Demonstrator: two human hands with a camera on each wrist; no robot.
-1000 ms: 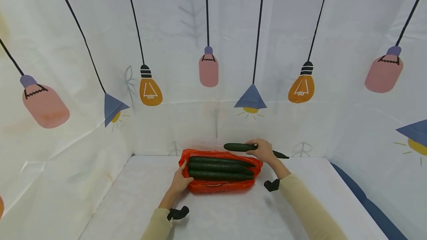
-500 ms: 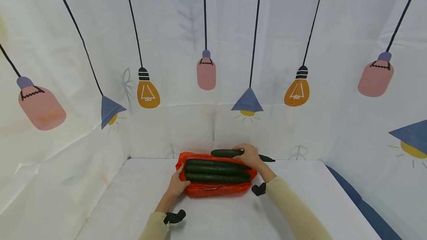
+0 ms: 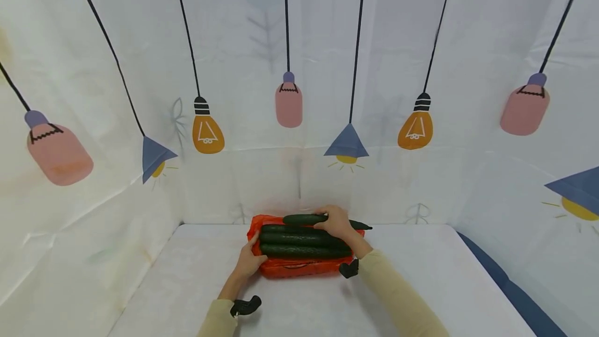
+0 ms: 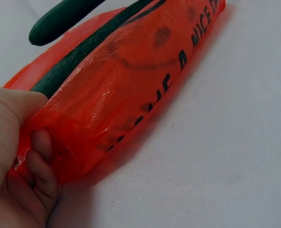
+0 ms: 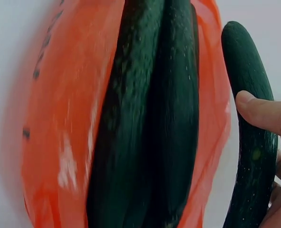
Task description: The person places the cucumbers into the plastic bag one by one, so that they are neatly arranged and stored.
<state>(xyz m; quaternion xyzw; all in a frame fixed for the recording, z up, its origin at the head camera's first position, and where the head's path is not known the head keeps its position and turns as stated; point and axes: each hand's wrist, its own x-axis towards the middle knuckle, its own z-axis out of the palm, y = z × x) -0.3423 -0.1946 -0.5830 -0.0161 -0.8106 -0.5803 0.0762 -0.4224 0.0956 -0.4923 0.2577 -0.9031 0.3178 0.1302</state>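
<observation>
A red-orange plastic bag (image 3: 301, 269) with black lettering lies on the white table, its mouth spread along the top. Three dark green cucumbers (image 3: 299, 239) lie side by side in it. At the bag's left end my left hand (image 3: 250, 260) grips the plastic, thumb over the edge and fingers curled, as the left wrist view shows. My right hand (image 3: 336, 222) holds another cucumber (image 5: 247, 61) around its middle, thumb on the near side. This cucumber is over the bag's far edge, roughly parallel to the others, its thin end pointing right.
The white table (image 3: 196, 269) ends close behind the bag at a pale curtain (image 3: 262, 181) printed with hanging lamps. Dark blue cloth (image 3: 500, 274) shows past the table's right edge. A black strap device (image 3: 245, 306) sits on each wrist.
My right hand has carried its cucumber leftward and lower, from right of the bag to over its far edge. My left hand keeps its grip on the bag's left end.
</observation>
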